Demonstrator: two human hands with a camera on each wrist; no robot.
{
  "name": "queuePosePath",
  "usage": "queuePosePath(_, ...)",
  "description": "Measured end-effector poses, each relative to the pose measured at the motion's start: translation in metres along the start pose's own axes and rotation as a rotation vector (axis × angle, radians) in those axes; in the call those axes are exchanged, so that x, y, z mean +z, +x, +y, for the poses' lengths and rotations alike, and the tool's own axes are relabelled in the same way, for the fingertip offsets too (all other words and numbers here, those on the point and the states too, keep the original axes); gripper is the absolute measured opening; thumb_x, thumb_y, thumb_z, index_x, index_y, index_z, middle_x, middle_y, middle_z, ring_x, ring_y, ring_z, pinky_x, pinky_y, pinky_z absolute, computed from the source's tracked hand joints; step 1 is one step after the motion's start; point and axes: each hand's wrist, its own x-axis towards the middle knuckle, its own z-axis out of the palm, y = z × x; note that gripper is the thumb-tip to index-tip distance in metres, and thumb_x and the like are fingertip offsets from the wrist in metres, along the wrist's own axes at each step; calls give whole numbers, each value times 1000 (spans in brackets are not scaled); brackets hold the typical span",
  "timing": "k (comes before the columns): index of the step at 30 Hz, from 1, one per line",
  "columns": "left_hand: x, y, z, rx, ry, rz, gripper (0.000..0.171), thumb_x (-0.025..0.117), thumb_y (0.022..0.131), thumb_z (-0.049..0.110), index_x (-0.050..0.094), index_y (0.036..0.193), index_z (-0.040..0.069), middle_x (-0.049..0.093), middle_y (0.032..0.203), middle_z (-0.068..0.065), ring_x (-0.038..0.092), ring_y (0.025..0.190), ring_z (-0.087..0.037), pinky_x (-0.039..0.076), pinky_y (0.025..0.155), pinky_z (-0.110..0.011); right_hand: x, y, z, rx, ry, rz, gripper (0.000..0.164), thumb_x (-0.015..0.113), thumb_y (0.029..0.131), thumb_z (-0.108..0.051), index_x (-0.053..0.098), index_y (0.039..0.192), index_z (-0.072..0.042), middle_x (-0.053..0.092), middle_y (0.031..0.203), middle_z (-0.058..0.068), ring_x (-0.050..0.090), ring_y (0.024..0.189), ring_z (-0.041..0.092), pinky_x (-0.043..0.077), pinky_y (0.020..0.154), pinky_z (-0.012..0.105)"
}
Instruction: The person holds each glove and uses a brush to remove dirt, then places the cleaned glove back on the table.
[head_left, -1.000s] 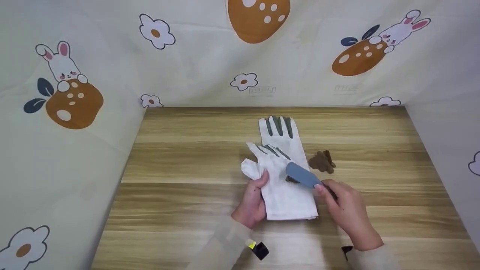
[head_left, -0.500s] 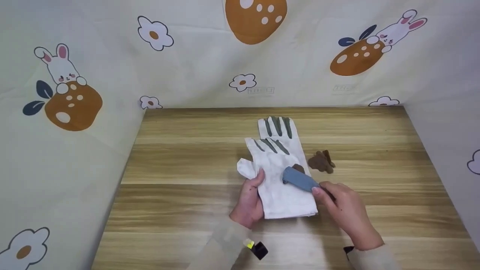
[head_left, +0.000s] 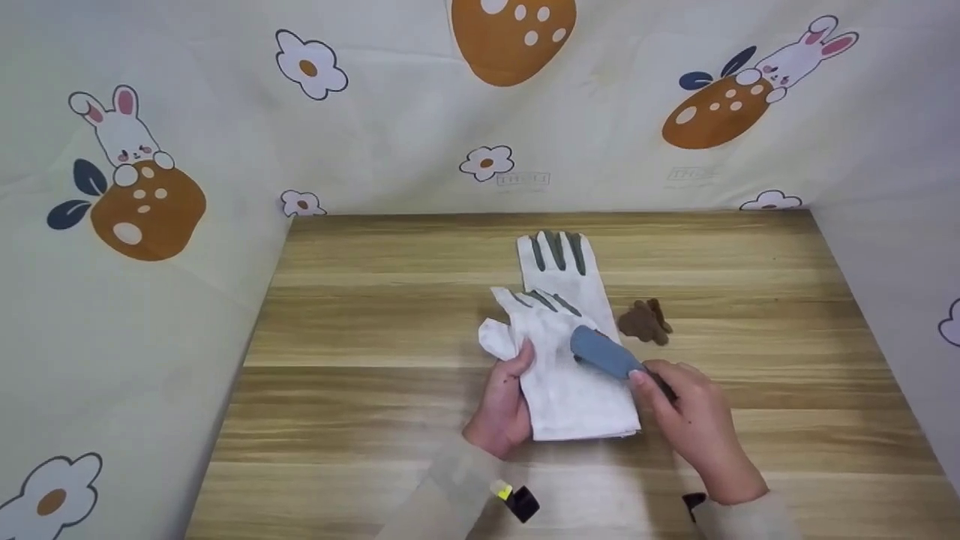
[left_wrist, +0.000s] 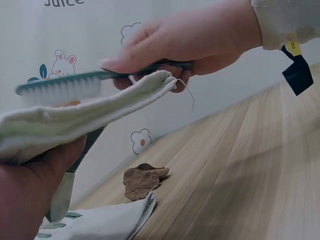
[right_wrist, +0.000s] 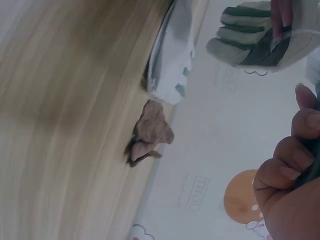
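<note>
In the head view my left hand (head_left: 501,409) grips a white work glove (head_left: 559,405) by its left edge, thumb on top and fingers underneath. Green shows between that glove's fingers and on its underside. My right hand (head_left: 697,424) holds a blue-green brush (head_left: 604,352) by the handle, laid across the middle of the glove. White bristles (left_wrist: 62,92) point down onto the fabric in the left wrist view. The brush mostly covers a brown patch on the glove. A second white glove (head_left: 589,291) lies flat on the table, beyond and partly behind the held one.
A crumpled brown lump (head_left: 643,322) rests on the wooden table (head_left: 360,420), right of the gloves. Pale fabric (head_left: 397,112) printed with rabbits and flowers hangs behind the table and along both sides.
The brush slid slightly toward me and left, baring the brown patch, then returned up to cover it. The held glove's finger end rose and dropped again. My left hand keeps its grip.
</note>
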Motion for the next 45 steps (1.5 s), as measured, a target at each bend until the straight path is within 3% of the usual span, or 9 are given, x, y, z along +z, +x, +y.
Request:
queuePosePath(6, 2, -1, -1, 0, 11, -7, 45, 34, 110, 26, 33, 151, 7, 60, 136, -6, 58, 127, -18, 49, 107, -33, 2, 3, 0, -34, -75, -62, 19, 71, 95, -25, 74, 102, -8, 71, 83, 5, 58, 72, 15, 48, 63, 36)
queuePosePath(18, 3, 2, 6, 11, -30, -17, 45, 33, 110, 27, 31, 150, 7, 60, 132, -4, 58, 123, -14, 49, 104, -29, -7, 4, 17, 84, -46, -151, 27, 62, 101, -35, 74, 107, -11, 68, 83, 3, 52, 72, 15, 43, 64, 31)
queuePosePath(21, 2, 2, 7, 17, -21, -9, 45, 33, 110, 28, 32, 149, 7, 59, 131, -4, 58, 122, -14, 49, 103, -28, -8, 2, 17, 89, -30, -130, 23, 63, 101, -31, 74, 106, -11, 67, 83, 3, 52, 73, 15, 43, 64, 30)
queuePosePath(24, 4, 3, 6, 18, -23, -10, 44, 34, 110, 28, 34, 148, 8, 60, 130, -4, 59, 121, -15, 50, 102, -29, -5, 1, 13, 62, 16, -43, 14, 67, 98, -21, 74, 101, -10, 65, 80, 2, 53, 72, 14, 45, 64, 29)
queuePosePath(27, 6, 4, 4, -3, -12, -28, 44, 32, 110, 28, 34, 148, 8, 61, 128, -3, 60, 120, -15, 51, 103, -30, 0, 2, 5, -44, 18, 14, 11, 71, 95, -19, 74, 97, -9, 67, 80, 2, 55, 71, 13, 47, 63, 29)
queuePosePath(31, 10, 5, 0, -17, -3, -51, 46, 31, 110, 28, 31, 151, 7, 61, 129, -4, 59, 123, -16, 49, 108, -34, 7, 5, 0, -139, -67, 9, 15, 74, 92, -22, 74, 97, -9, 72, 84, 3, 57, 71, 13, 47, 61, 32)
queuePosePath(41, 8, 5, 1, -23, -27, -42, 43, 28, 110, 26, 32, 149, 8, 58, 133, -4, 56, 127, -18, 47, 110, -35, 6, 5, 12, -106, -87, -17, 14, 75, 92, -22, 74, 97, -10, 72, 83, 1, 54, 71, 11, 44, 60, 29)
queuePosePath(45, 7, 6, 3, -31, -40, -40, 44, 28, 110, 29, 31, 150, 8, 58, 133, -4, 56, 127, -18, 47, 109, -34, 3, 4, 16, -48, -76, -54, 17, 72, 95, -25, 75, 100, -9, 70, 82, 1, 51, 71, 12, 41, 60, 27)
